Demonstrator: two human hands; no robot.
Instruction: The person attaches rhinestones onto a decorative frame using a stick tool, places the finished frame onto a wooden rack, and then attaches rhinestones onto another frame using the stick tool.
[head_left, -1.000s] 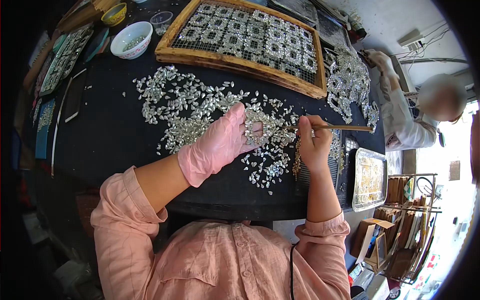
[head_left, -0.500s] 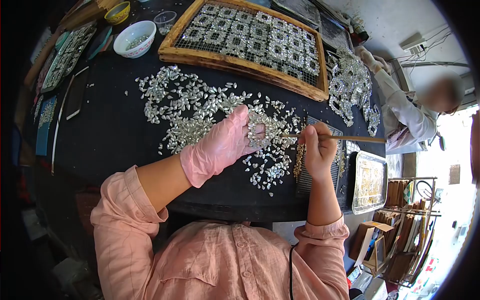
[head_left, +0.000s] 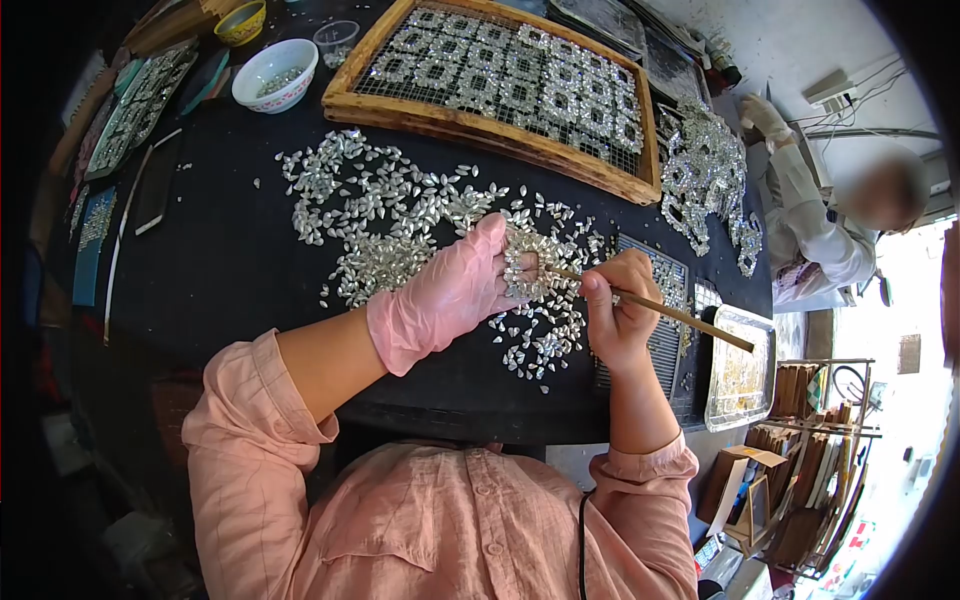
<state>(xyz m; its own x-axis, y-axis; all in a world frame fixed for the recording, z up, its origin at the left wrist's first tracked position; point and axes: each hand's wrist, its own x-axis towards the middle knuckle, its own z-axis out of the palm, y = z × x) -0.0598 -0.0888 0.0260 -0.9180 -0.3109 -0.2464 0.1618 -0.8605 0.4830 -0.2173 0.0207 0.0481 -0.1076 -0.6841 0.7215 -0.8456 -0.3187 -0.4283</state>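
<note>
In a thin pink glove, my left hand (head_left: 440,295) holds a square rhinestone ornament (head_left: 527,243) with an open centre at its fingertips. My right hand (head_left: 625,315), bare, pinches a thin wooden stick (head_left: 700,325). The stick's tip meets the ornament's right side; whether it carries a stone is too small to tell. Loose drop-shaped rhinestones (head_left: 375,195) lie spread on the black table around and beyond my left hand. A ridged tray (head_left: 665,345) with small stones sits partly behind my right hand.
A wooden-framed mesh rack (head_left: 490,130) full of similar ornaments stands at the back. Finished-looking rhinestone pieces (head_left: 705,175) are heaped to its right. A white bowl (head_left: 275,75) is at the back left, a shallow metal tray (head_left: 740,370) at right. Another person (head_left: 820,230) works beyond.
My right hand has shifted slightly left and down, and the stick now slants, its tip moved left onto the ornament. My left hand has barely moved, still holding the ornament.
</note>
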